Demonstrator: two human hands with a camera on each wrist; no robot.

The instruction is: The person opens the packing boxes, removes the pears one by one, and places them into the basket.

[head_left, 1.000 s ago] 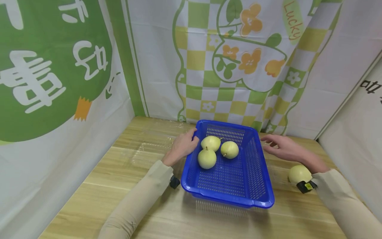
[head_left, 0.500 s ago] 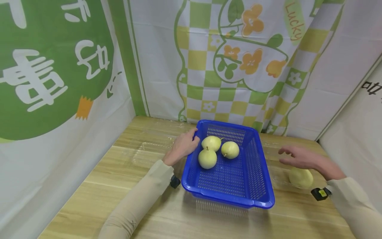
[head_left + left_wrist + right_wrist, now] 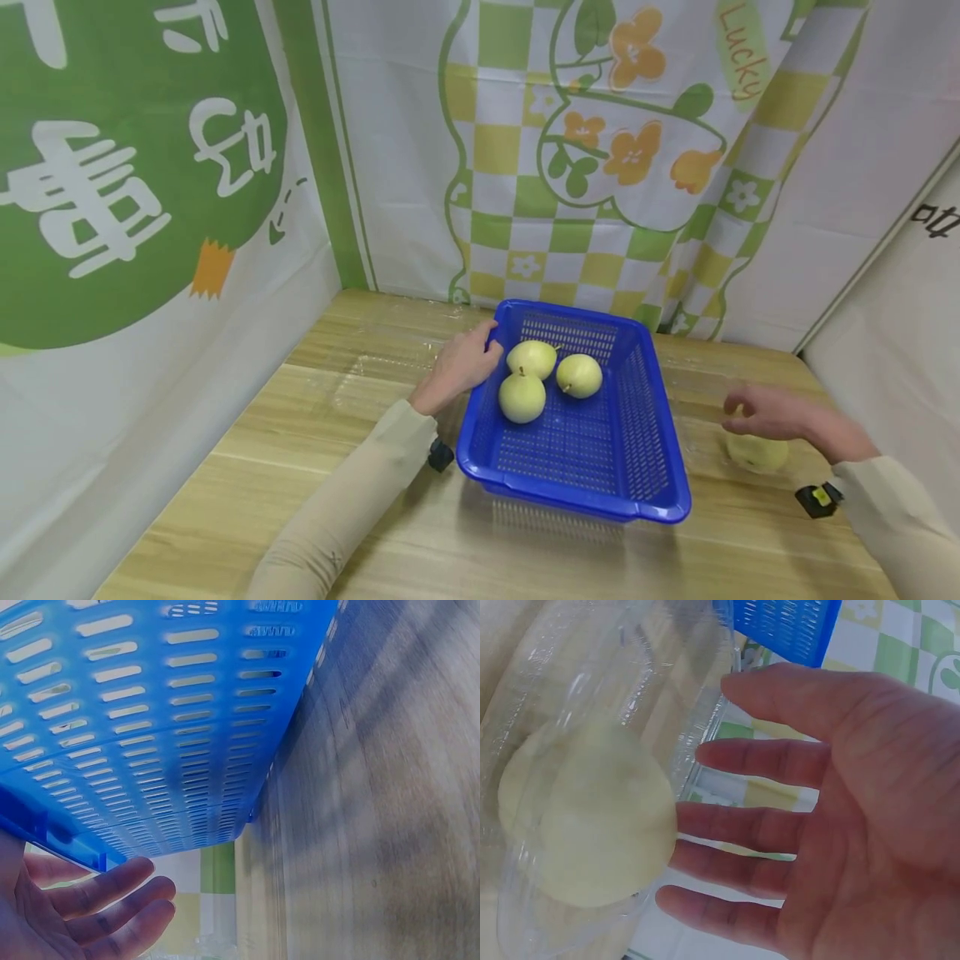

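Note:
A blue plastic basket (image 3: 570,492) stands on the table with three pale yellow-green pears inside, one (image 3: 522,397) nearest the front. My left hand (image 3: 461,367) grips its left rim; in the left wrist view several fingers (image 3: 105,900) extend below the rim, and the thumb is hidden. To the right, my right hand (image 3: 768,412) hovers above another pear (image 3: 757,454), which it partly covers. The right wrist view shows this pear (image 3: 592,810) in a clear plastic container (image 3: 577,697), with my fingers spread beside it and no grasp on it.
A clear plastic container (image 3: 375,379) lies on the wooden table (image 3: 247,467) left of the basket. A printed curtain (image 3: 570,242) hangs directly behind the basket, and white cloth walls close both sides.
My right hand has moved right and lower, away from the basket's right rim to over the single pear. The left hand and the basket have stayed put.

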